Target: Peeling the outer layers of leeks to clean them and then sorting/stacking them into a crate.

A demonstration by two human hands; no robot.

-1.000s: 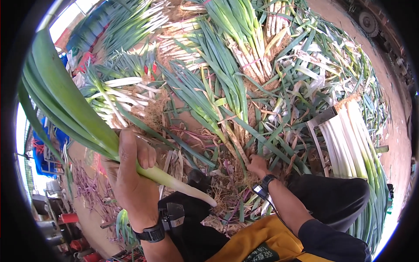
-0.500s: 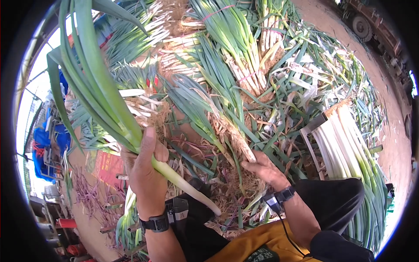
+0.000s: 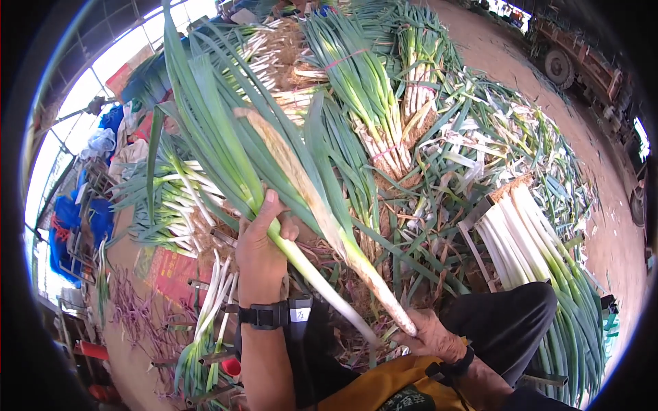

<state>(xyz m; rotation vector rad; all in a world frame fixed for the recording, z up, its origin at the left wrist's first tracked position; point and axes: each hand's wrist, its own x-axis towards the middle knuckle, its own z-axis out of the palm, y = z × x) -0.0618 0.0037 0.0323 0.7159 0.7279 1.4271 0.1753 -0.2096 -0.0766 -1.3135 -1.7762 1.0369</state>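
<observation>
My left hand (image 3: pixel 264 257) is closed round the stalk of a green onion (image 3: pixel 312 277), its clean white end pointing down toward my lap and its long green leaves reaching up to the left. Low in front of me, my right hand (image 3: pixel 435 337) grips the white root end of a second green onion (image 3: pixel 373 279). Brown stains mark that stalk, and a dry tan leaf (image 3: pixel 291 157) runs along it. The two onions lie side by side at a slant, with the leaves of the second passing close to my left hand.
Trimmed green onions rest in a metal rack (image 3: pixel 469 229) by my right knee. Tied bundles (image 3: pixel 363 89) lie ahead, beside a heap of peelings (image 3: pixel 473 147). Loose onions (image 3: pixel 181 212) and purple ties (image 3: pixel 130 308) are at left. A wheeled vehicle (image 3: pixel 558 67) stands far right.
My right hand has come down toward my lap, bringing the dirty green onion up from the pile alongside the other. My left hand, still holding its onion, has shifted right.
</observation>
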